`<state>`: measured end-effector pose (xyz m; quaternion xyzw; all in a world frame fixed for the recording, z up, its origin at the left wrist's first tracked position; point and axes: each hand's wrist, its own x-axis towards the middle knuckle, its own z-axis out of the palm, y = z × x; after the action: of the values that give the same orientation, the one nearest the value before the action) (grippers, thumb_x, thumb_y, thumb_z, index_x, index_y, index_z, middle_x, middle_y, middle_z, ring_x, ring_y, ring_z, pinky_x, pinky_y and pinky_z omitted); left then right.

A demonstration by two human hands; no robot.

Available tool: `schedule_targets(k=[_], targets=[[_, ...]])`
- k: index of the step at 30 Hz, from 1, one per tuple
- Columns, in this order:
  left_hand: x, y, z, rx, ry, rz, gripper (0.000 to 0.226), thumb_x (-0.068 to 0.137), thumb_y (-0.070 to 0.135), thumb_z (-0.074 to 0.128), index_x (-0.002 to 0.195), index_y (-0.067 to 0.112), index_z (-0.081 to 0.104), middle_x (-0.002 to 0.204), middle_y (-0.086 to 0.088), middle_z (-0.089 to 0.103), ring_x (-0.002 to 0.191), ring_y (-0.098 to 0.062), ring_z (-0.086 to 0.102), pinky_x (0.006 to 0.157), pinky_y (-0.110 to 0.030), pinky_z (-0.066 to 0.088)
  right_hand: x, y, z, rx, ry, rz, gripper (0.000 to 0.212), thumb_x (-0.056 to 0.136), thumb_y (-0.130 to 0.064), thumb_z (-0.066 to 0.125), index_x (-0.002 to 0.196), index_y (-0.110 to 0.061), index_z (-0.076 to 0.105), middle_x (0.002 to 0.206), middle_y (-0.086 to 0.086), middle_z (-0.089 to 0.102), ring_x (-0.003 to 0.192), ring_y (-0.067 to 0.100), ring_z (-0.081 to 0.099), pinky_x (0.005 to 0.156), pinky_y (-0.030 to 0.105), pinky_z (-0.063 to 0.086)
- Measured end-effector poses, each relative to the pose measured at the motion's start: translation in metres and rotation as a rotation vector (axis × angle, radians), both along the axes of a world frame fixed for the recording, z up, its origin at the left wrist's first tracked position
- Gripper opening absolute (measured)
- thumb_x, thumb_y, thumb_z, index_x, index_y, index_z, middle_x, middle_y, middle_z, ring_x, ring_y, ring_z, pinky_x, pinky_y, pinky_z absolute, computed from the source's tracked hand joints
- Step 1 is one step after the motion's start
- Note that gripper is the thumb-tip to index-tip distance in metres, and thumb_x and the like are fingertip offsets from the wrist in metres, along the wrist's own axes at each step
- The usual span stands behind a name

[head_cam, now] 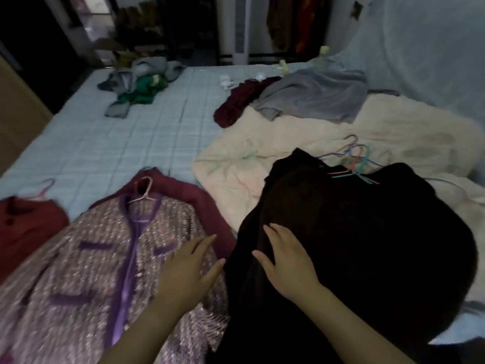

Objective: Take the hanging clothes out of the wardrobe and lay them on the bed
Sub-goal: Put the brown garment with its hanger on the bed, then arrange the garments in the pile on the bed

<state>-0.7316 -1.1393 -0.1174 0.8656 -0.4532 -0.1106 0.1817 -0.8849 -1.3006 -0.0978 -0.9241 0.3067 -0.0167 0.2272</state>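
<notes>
A pile of black clothes (367, 245) on several coloured hangers (355, 164) lies on the bed (131, 143) at the right. My right hand (286, 261) rests flat on its left side, fingers spread. Next to it lies a pink-and-purple sequined jacket (99, 271) on a pink hanger (143, 191), spread over a maroon garment (194, 195). My left hand (189, 269) lies open on the jacket's right edge. A red garment (23, 227) on a hanger lies at the far left.
A cream blanket (301, 143) is bunched under the black pile. Farther back lie a grey garment (315, 95), a dark red one (236, 103), and a green-and-grey heap (139, 88). The wardrobe (296, 22) with hanging clothes stands behind the bed.
</notes>
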Motion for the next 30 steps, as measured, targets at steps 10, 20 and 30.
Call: schedule_targets(k=[10,20,30], targets=[[0.023,0.321,0.027,-0.072,-0.035,0.485,0.066,0.087,0.067,0.030,0.127,0.021,0.056,0.121,0.001,0.063,0.107,-0.023,0.061,0.087,-0.035,0.050,0.124,0.265,-0.005,0.091,-0.158,0.439,0.070,0.083,-0.054,0.033,0.123,-0.002,0.056,0.123,0.018,0.059,0.111,0.036,0.056,0.095,0.041,0.044],[0.080,0.491,0.036,-0.110,-0.125,0.860,0.060,0.084,0.059,0.036,0.124,0.020,0.057,0.122,-0.001,0.062,0.109,-0.027,0.058,0.087,-0.038,0.047,0.249,0.447,0.002,0.091,-0.173,0.797,0.050,0.095,-0.043,0.046,0.130,-0.008,0.048,0.129,0.010,0.052,0.116,0.026,0.049,0.093,0.035,0.042],[0.266,0.524,0.004,-0.031,-0.013,0.784,0.058,0.085,0.058,0.038,0.123,0.019,0.059,0.116,-0.002,0.065,0.104,-0.027,0.061,0.085,-0.039,0.051,0.421,0.463,-0.049,0.270,-0.071,0.652,0.058,0.090,-0.048,0.040,0.125,-0.004,0.053,0.124,0.016,0.055,0.112,0.031,0.052,0.092,0.034,0.041]])
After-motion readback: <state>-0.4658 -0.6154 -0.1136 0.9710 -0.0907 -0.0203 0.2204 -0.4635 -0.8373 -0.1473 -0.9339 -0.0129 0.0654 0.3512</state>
